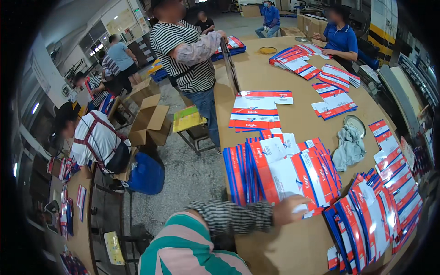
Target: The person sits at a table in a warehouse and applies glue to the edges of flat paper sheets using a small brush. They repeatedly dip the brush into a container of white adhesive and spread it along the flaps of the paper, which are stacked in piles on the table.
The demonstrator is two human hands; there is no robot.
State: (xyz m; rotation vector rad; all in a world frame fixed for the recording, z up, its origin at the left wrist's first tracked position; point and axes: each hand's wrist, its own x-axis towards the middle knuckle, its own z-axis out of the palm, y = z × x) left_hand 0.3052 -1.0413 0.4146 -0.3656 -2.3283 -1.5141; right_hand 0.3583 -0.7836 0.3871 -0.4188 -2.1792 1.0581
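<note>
My left hand (291, 208), in a black-and-white checked sleeve, reaches across from the lower left. It lies at the near edge of a heap of flat printed cartons (284, 176), red, white and blue, with fingers stretched and the thumb apart. A white patch shows between thumb and fingers; whether it is a carton panel is unclear. To the hand's right, another fanned stack of the same flat cartons (362, 220) leans at the table's near side. My right hand is out of the picture.
The brown table (284, 247) also carries a grey rag (349, 147), a round tin lid (355, 124) and more cartons (256, 110). A person in stripes (190, 59) stands at its left edge; one in blue (339, 39) sits opposite. A blue drum (145, 173) stands on the floor.
</note>
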